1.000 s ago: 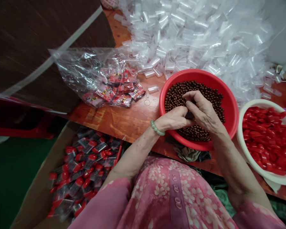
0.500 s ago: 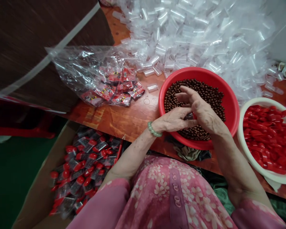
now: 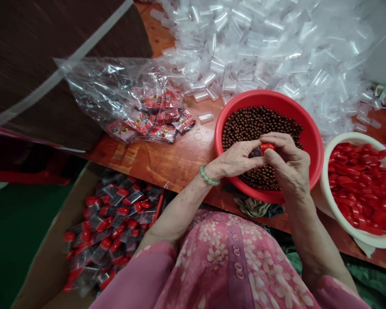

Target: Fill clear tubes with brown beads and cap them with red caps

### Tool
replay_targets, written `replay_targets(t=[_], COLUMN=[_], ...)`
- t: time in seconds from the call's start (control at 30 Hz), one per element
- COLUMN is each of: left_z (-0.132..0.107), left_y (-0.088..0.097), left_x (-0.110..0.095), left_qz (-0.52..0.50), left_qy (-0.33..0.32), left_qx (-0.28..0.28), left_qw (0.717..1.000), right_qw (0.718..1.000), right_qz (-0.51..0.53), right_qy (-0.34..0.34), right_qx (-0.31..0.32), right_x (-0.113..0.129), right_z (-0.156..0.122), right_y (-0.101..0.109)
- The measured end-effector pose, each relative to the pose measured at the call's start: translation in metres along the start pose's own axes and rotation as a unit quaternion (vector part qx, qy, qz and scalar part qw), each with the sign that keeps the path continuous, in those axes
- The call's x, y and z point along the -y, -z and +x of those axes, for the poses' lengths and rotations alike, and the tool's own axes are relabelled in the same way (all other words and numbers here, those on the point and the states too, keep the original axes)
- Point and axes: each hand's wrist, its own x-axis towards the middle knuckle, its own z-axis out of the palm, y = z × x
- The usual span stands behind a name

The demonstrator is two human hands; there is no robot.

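Observation:
Over a red basin (image 3: 315, 141) of small brown balls (image 3: 260, 120), my two hands meet. My left hand (image 3: 239, 159), with a green bead bracelet (image 3: 209, 176) at the wrist, is closed around a small clear plastic container (image 3: 254, 152) that looks dark inside. A red cap (image 3: 266, 147) sits at the container's right end. Fingers and thumb of my right hand (image 3: 291, 161) pinch this cap. Most of the container is hidden by my fingers, so I cannot tell whether the cap is fully seated.
To the right stands a white basin (image 3: 324, 189) of red caps (image 3: 362, 189). Clear plastic tubes (image 3: 244, 51) are heaped at the back. Red packets (image 3: 161, 116) lie in a clear bag at left. A carton (image 3: 51, 244) below holds capped containers (image 3: 116, 227).
My right hand has turned and closed its fingers onto the red cap, which now shows plainly at the container's end. My left hand has stayed nearly in place.

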Motion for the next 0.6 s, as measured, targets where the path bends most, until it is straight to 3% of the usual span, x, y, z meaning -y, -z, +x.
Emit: replay_targets(t=[0.23, 0.4, 0.6], left_z=[0.002, 0.005, 0.005], left_y=[-0.003, -0.004, -0.005], left_x=[0.005, 0.011, 0.006], left_qz=[0.038, 0.049, 0.084], left_qy=[-0.002, 0.025, 0.029], left_qx=[-0.018, -0.035, -0.022], left_qw=[0.999, 0.998, 0.996], right_qw=[0.996, 0.989, 0.985], right_qz=[-0.084, -0.147, -0.162], right_qy=[-0.015, 0.026, 0.014], right_qx=[-0.036, 0.003, 0.062], right_x=[0.008, 0.014, 0.013], right_z=[-0.003, 0.0, 0.008], right_y=[-0.001, 0.004, 0.015])
